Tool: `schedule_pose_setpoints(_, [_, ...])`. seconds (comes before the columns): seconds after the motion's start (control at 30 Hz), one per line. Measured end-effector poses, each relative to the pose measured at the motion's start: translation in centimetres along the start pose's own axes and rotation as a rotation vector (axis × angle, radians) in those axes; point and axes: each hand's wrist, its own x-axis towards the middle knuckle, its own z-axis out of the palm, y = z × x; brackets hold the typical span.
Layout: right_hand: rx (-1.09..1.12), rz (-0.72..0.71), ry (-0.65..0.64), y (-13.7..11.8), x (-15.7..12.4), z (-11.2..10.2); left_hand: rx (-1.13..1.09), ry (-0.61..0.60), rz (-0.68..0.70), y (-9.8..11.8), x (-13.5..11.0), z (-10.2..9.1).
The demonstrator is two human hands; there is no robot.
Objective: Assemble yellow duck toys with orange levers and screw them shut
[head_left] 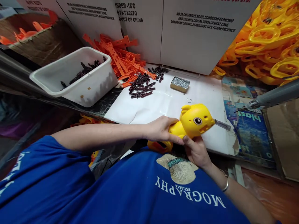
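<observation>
White cartons (187, 43) are standing behind the desk (109, 102), light is glinting on its sheet (205, 95), and shadow is darkening the lower left.

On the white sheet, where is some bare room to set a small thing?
One patch lies between the dark pieces and the yellow toy; another lies right of the small tin, up to the right edge of the sheet. It is crowded at back left, with dark pieces and orange parts; tiny bits lie between tin and toy.
</observation>
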Motion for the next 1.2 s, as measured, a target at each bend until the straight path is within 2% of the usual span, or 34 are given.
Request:
schedule_pose_setpoints(0.1, [0.042, 0.018, -0.011, -0.5, 0.8, 0.3, -0.019, 0.046, -0.015, -0.3, 0.5, -0.4])
schedule_pose_setpoints(0.27, [0.041, -0.029, -0.018, 0.3, 0.3, 0.3, 0.107, -0.044, -0.004, 0.5, 0.1, -1.1])
schedule_pose_setpoints(0.37, [0.044, 0.0, 0.004, 0.3, 0.0, 0.6, 0.138, -0.03, -0.016, 1.0, -0.4, -0.8])
schedule_pose_setpoints(0.53, [0.059, -0.002, -0.002, -0.3, 0.4, 1.0, 0.087, 0.043, -0.013, 0.9, -0.9, -0.3])
schedule_pose_setpoints(0.7, [-0.022, -0.013, -0.059, -0.1, 1.0, -0.1, 0.024, 0.012, -0.018, 0.2, -0.6, -0.9])
schedule_pose_setpoints(0.87, [-0.053, -0.002, -0.098, 0.3, 1.0, -0.8, 0.195, 0.077, -0.028, -0.2, -0.1, -1.1])
schedule_pose_setpoints(1.07, [0.04, 0.01, -0.104, 0.6, 0.4, -0.9, 0.301, -0.019, -0.052, 1.0, 0.2, -0.8])
schedule_pose_setpoints(1.2, [0.088, 0.026, -0.029, 0.7, 0.2, -0.8, 0.353, -0.027, 0.009, 1.9, 0.0, -0.7])
